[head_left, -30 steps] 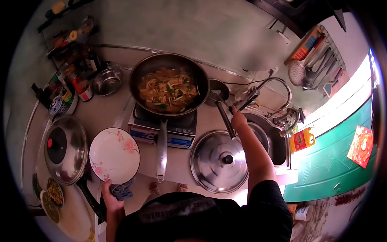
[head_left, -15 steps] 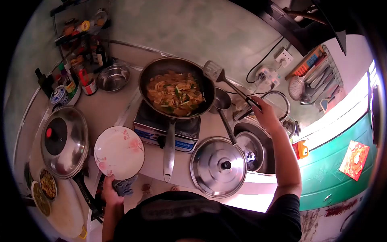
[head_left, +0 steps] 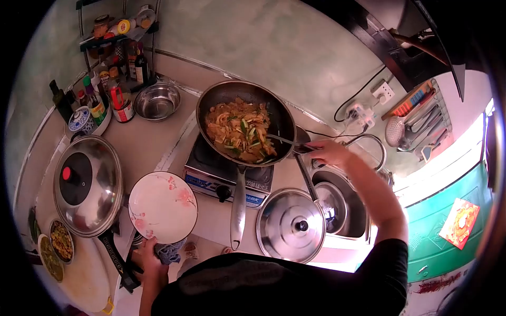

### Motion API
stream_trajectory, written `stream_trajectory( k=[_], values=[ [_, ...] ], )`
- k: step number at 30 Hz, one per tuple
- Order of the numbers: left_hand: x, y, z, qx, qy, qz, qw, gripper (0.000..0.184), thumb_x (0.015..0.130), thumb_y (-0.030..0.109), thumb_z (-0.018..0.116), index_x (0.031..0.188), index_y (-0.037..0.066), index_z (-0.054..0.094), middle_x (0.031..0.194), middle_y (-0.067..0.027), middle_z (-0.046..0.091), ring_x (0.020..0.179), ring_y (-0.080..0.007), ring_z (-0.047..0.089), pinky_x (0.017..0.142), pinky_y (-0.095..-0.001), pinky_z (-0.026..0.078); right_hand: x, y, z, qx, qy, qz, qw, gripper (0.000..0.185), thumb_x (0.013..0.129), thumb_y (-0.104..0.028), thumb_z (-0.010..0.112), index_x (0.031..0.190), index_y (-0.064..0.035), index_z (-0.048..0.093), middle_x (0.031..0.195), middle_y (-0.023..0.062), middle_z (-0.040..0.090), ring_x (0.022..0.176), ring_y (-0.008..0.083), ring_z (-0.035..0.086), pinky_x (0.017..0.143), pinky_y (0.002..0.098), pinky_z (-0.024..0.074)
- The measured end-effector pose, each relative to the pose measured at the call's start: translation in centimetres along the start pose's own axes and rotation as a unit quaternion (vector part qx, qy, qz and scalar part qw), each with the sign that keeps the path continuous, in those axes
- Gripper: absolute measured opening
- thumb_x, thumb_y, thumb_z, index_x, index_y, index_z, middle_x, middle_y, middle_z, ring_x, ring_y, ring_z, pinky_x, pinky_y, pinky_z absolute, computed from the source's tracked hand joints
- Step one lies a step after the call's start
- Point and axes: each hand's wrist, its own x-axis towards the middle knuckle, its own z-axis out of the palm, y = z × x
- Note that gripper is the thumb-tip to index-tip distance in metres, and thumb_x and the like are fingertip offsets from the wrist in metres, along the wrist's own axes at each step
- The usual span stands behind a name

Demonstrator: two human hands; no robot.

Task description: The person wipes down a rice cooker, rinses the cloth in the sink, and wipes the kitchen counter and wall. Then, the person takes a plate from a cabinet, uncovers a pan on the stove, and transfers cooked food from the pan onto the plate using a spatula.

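My left hand (head_left: pixel 153 263) grips the lower rim of a white plate (head_left: pixel 163 208) with pink flowers, and a grey-blue cloth (head_left: pixel 169 253) hangs beside that hand. The plate bears no food. My right hand (head_left: pixel 329 152) is closed round the handle of a spatula (head_left: pixel 282 139), whose blade end dips into the food and is hidden there. Glossy brown strips with green pieces, the stir-fry (head_left: pixel 237 129), lie in a deep frying pan (head_left: pixel 208 100). The pan sits on a portable gas stove (head_left: pixel 203 181), its handle pointing toward me.
A steel lid (head_left: pixel 282 231) lies right of the pan handle, near a ladle (head_left: pixel 307 176) and the sink (head_left: pixel 356 216). Leftward are a large domed lid (head_left: pixel 105 174), a steel bowl (head_left: pixel 157 101), bottles (head_left: pixel 141 68) and two dishes of food (head_left: pixel 61 241). Utensils (head_left: pixel 421 126) hang at right.
My right hand has come down and left, taking the spatula from above the pan's right edge into the stir-fry. The whole view has shifted slightly. My left hand still holds the plate.
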Motion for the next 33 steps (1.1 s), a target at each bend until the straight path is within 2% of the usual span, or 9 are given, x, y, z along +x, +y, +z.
stream_trajectory(
  k=[2,4,12,17,21,26,29,32,33],
  values=[
    [0.0,0.4,0.0,-0.128,0.027,-0.088,0.988,0.033,0.073,0.011,0.05,0.105,0.001,0.047,0.095,-0.0104,0.055,0.086,-0.0208,0.056,0.076,-0.0322,0.046,1.7,0.1,2.9,0.023,0.029,-0.018,0.999,0.045,0.07,-0.025,0.066,0.11,-0.0069,0.055,0.074,0.0041,0.06,0.062,0.0112,0.05,0.056,0.0246,0.0413],
    [0.1,0.0,-0.5,0.014,-0.02,-0.01,1.0,0.026,0.078,0.01,0.048,0.102,0.0,0.047,0.1,-0.0095,0.051,0.094,-0.0191,0.051,0.082,-0.0309,0.041,2.7,0.1,5.0,0.051,0.057,-0.038,0.996,0.044,0.07,-0.023,0.066,0.11,-0.0079,0.056,0.072,0.0045,0.059,0.062,0.0113,0.05,0.055,0.0254,0.0412],
    [0.6,2.1,1.9,-0.181,0.032,-0.133,0.974,0.032,0.076,0.013,0.048,0.106,0.001,0.048,0.097,-0.0097,0.055,0.089,-0.0197,0.054,0.079,-0.0316,0.044,-2.2,-2.3,6.9,-0.385,0.239,-0.225,0.863,0.041,0.075,-0.02,0.054,0.115,-0.0144,0.049,0.074,0.015,0.059,0.065,0.032,0.057,0.056,0.0382,0.0461],
    [0.5,3.7,3.4,-0.207,0.093,-0.184,0.956,0.034,0.073,0.008,0.051,0.106,0.002,0.048,0.095,-0.0099,0.057,0.084,-0.0216,0.057,0.076,-0.0335,0.047,-6.4,-2.5,6.6,-0.507,0.245,-0.27,0.781,0.043,0.074,-0.017,0.054,0.116,-0.0157,0.047,0.065,0.0113,0.054,0.058,0.0278,0.056,0.051,0.0381,0.0458],
    [1.0,0.2,0.9,-0.141,0.02,-0.122,0.982,0.033,0.072,0.01,0.053,0.104,0.003,0.047,0.101,-0.0105,0.053,0.092,-0.0222,0.053,0.081,-0.033,0.042,-9.2,-2.5,5.4,-0.583,0.231,-0.23,0.744,0.044,0.072,-0.016,0.055,0.116,-0.0155,0.048,0.066,0.0106,0.053,0.058,0.027,0.055,0.052,0.0376,0.046],
    [1.0,-0.6,-0.3,0.204,-0.071,0.086,0.973,0.045,0.06,0.011,0.065,0.101,0.004,0.047,0.108,-0.0131,0.048,0.102,-0.0251,0.047,0.088,-0.0334,0.035,-9.6,-3.8,2.1,-0.46,0.295,-0.252,0.799,0.041,0.071,-0.014,0.057,0.111,-0.0141,0.053,0.066,0.0144,0.054,0.061,0.0308,0.055,0.057,0.0382,0.0458],
    [1.0,-1.0,-1.1,0.238,-0.075,0.101,0.963,0.055,0.052,0.013,0.07,0.1,0.003,0.047,0.108,-0.0138,0.048,0.102,-0.0262,0.046,0.089,-0.0353,0.034,-8.5,-5.6,0.1,-0.525,0.217,-0.112,0.815,0.043,0.07,-0.016,0.059,0.112,-0.0131,0.053,0.079,0.0167,0.059,0.071,0.031,0.057,0.065,0.0404,0.0454],
    [0.9,-1.1,-1.5,0.351,-0.122,0.213,0.904,0.056,0.05,0.014,0.07,0.101,0.004,0.048,0.107,-0.0139,0.049,0.103,-0.0264,0.046,0.089,-0.0354,0.034,-7.9,-7.2,-1.7,-0.459,0.101,-0.085,0.879,0.035,0.07,-0.02,0.059,0.103,-0.0094,0.057,0.075,0.0167,0.059,0.074,0.0284,0.058,0.064,0.0377,0.0468],
    [0.8,-1.3,-1.1,0.321,-0.087,0.186,0.925,0.042,0.063,0.013,0.059,0.102,0.004,0.048,0.102,-0.0119,0.052,0.096,-0.0233,0.051,0.083,-0.0335,0.04,-7.5,-6.6,-2.3,-0.459,0.101,-0.085,0.879,0.035,0.07,-0.02,0.059,0.103,-0.0094,0.057,0.075,0.0167,0.059,0.074,0.0284,0.058,0.064,0.0377,0.0468]
  ],
)
